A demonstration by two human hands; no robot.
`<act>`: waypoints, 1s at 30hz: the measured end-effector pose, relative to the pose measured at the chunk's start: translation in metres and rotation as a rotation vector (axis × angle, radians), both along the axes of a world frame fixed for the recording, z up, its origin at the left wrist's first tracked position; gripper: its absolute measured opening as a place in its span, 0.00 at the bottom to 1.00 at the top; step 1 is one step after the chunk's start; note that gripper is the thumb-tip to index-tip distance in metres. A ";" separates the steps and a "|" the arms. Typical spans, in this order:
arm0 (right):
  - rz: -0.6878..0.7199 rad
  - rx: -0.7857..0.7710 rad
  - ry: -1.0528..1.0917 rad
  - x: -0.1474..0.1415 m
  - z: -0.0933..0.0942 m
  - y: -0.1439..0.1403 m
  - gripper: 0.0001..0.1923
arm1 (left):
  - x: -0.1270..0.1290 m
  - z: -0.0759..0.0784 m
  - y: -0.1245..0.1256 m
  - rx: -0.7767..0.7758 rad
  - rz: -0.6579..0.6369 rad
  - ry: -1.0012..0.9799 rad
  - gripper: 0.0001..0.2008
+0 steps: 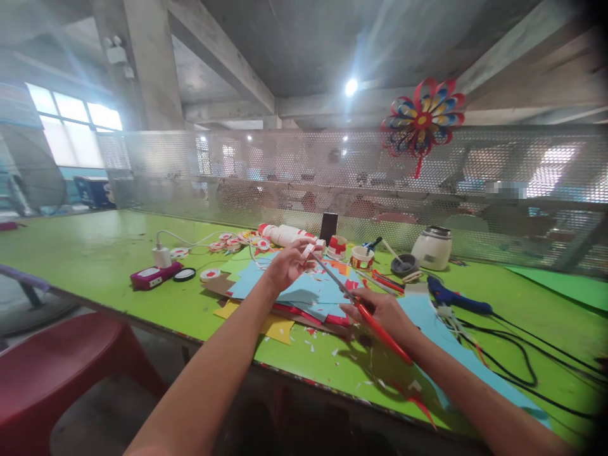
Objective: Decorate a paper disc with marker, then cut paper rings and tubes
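Observation:
My right hand (380, 312) grips red-handled scissors (368, 310) whose blades point up and left toward my left hand. My left hand (286, 265) pinches a small white-and-red paper piece (310, 250) at the blade tips. Both hands hover over a pile of blue, red and yellow paper sheets (304, 292) on the green table (95, 253). Small paper scraps (332, 348) lie scattered near the front edge.
A blue glue gun (456, 299) with black cables lies at right. Tape rolls (363, 258), a white jar (433, 248), a black bowl (405, 264), paper discs (232, 241), a charger (161, 256) and pink device (154, 276) stand behind. A paper pinwheel (422, 120) hangs on the mesh fence. A red stool (61, 373) is at left.

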State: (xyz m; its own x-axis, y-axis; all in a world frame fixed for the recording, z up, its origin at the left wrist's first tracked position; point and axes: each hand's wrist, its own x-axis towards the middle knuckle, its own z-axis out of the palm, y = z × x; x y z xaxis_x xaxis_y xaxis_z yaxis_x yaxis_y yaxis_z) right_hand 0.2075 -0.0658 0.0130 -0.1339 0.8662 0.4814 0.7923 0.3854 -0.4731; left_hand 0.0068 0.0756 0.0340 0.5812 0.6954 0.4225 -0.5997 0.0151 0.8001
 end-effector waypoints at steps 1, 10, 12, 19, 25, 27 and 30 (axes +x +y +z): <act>0.004 -0.002 0.004 0.000 0.000 0.000 0.22 | 0.000 0.000 0.000 -0.008 -0.002 -0.005 0.22; 0.037 -0.034 0.019 0.001 -0.002 0.003 0.20 | -0.003 0.003 -0.004 -0.074 -0.025 -0.009 0.21; 0.032 -0.031 0.017 0.002 -0.002 0.002 0.20 | -0.002 0.003 -0.004 -0.084 -0.027 -0.007 0.21; 0.013 -0.014 0.005 0.001 -0.002 0.002 0.22 | -0.002 0.003 -0.002 -0.101 -0.017 -0.006 0.22; 0.011 0.000 -0.053 0.001 -0.002 0.003 0.23 | -0.003 0.004 -0.003 -0.105 -0.001 -0.014 0.21; 0.009 0.009 -0.070 0.001 -0.002 0.002 0.23 | -0.003 0.003 -0.003 -0.104 0.003 -0.015 0.21; 0.014 0.010 -0.075 0.001 -0.002 0.001 0.23 | -0.003 0.003 -0.002 -0.104 0.004 -0.014 0.21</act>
State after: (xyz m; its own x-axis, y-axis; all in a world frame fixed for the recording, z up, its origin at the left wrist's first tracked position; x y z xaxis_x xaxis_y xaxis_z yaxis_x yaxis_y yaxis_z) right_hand 0.2085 -0.0646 0.0115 -0.1816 0.8593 0.4782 0.8199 0.4008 -0.4088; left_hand 0.0036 0.0732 0.0375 0.5728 0.7382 0.3563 -0.6110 0.0948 0.7859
